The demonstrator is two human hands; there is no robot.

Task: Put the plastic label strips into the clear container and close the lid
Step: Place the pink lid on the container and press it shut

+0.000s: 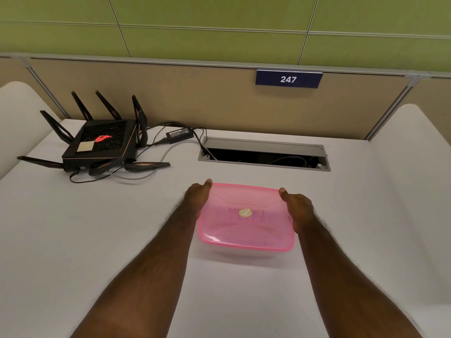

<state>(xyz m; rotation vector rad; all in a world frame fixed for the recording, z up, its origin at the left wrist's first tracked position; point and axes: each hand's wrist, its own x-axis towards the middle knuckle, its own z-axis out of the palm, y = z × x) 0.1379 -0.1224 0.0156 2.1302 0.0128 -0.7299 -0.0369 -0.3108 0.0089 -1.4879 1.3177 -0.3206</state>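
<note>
A clear container point(241, 254) stands on the white desk, covered by a translucent pink lid point(244, 228) with a small round gold sticker at its middle. Faint purple shapes, which may be the label strips, show dimly through the lid. My left hand point(196, 200) grips the container's left side, thumb on the lid's far left corner. My right hand point(299, 208) grips the right side, thumb on the far right corner. The fingers of both hands are hidden below the lid's rim.
A black router point(100, 145) with several antennas sits at the back left, with a power brick point(179, 134) and cables beside it. An open cable hatch point(263, 154) lies in the desk behind the container. A partition with a "247" sign point(288, 79) closes the back.
</note>
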